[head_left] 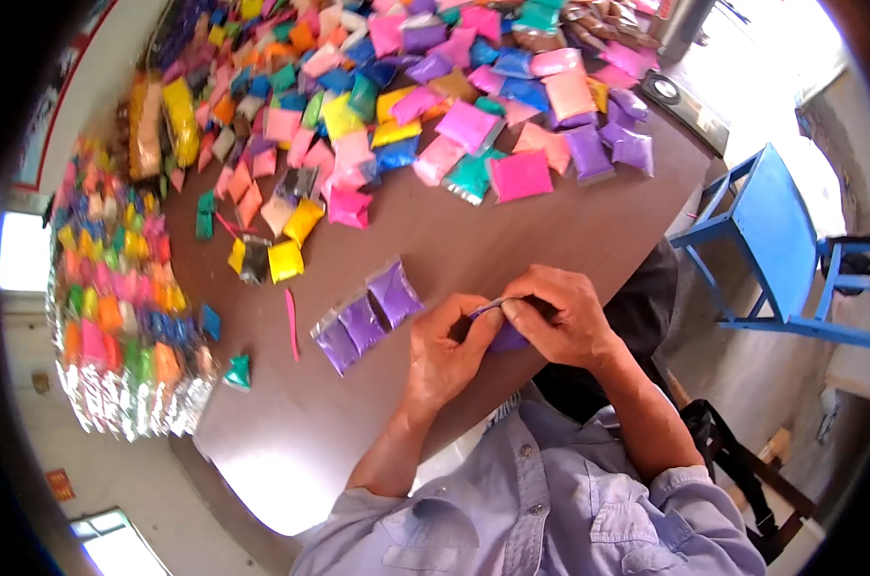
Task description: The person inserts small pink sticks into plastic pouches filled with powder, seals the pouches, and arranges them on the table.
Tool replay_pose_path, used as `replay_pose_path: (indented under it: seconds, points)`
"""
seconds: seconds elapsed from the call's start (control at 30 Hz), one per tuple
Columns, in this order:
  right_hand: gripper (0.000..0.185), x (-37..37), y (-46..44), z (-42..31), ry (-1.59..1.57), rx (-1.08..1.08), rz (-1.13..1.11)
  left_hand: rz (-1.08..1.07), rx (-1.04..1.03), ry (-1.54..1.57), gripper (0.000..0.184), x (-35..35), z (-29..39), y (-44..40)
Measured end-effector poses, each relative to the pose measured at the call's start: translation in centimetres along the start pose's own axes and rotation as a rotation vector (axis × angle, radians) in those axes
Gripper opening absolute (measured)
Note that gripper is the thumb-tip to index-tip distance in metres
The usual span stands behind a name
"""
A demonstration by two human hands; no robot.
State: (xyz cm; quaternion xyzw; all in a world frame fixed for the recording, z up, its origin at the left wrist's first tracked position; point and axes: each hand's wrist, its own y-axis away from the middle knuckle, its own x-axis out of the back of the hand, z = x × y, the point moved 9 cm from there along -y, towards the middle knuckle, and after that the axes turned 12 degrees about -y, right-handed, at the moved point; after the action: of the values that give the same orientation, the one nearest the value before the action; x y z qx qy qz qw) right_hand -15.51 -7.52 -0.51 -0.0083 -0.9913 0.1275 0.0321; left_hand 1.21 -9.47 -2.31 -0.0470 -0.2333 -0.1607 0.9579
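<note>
My left hand [448, 348] and my right hand [561, 315] come together near the table's front edge, thumbs and fingers pinched on the edge of a purple packet [509, 339]. Most of that packet is hidden behind my fingers. Just left of my left hand, three clear-edged purple packets [362, 323] lie side by side in a slanting row. A thin pink stick [292, 324] rests farther left on the brown table [435, 248].
Heaps of coloured packets [468, 125] cover the table's far side. Yellow packets [286, 261] and a green packet [237, 372] lie to the left, where stacked packet strips [118, 317] line the edge. On the right stands a blue stool [775, 230].
</note>
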Motion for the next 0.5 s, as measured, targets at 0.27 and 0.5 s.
replay_pose_path:
  seconds: [0.27, 0.5]
  points:
    - [0.005, 0.1, 0.1, 0.1, -0.020, 0.068, -0.008, 0.036, 0.056, 0.133, 0.012, -0.4, 0.1, 0.2]
    - [0.008, 1.0, 0.2, 0.0, -0.131, 0.067, 0.119, -0.012, 0.080, -0.014, 0.018, -1.1, -0.1, 0.3]
